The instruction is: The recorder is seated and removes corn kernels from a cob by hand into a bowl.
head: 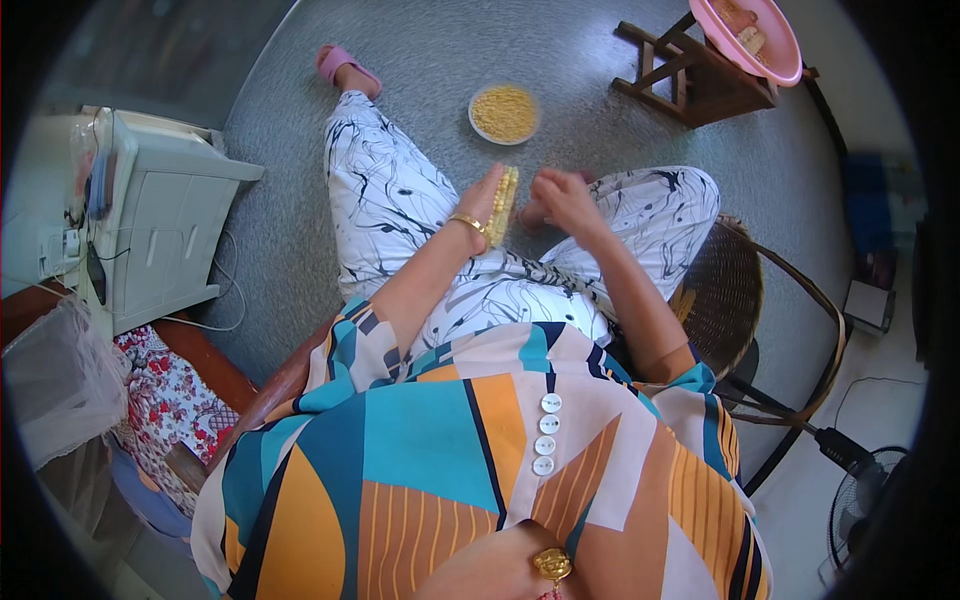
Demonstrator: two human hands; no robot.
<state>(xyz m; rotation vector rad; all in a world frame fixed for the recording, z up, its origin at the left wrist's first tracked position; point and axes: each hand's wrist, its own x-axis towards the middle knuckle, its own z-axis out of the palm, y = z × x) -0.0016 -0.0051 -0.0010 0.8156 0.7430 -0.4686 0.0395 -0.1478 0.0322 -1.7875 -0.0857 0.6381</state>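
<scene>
An upright, partly shelled ear of corn (501, 210) rests in my left hand (480, 208), which has a gold bracelet at the wrist. Bare cob shows along its lower part, with rows of pale yellow kernels above and at the side. My right hand (561, 199) is just to the right of the ear, apart from it, with its fingers curled and blurred; whether a kernel is between them cannot be seen. Beyond both hands, a round white bowl (472, 124) full of yellow corn kernels (505, 112) stands on the grey floor.
A wooden stool (705, 82) at the upper right bears a pink basin (787, 52) with cobs in it. A woven basket (724, 300) with a long handle stands beside my right knee. On the left is a pale green plastic cabinet (169, 225) with cables; a fan (862, 480) is at the lower right.
</scene>
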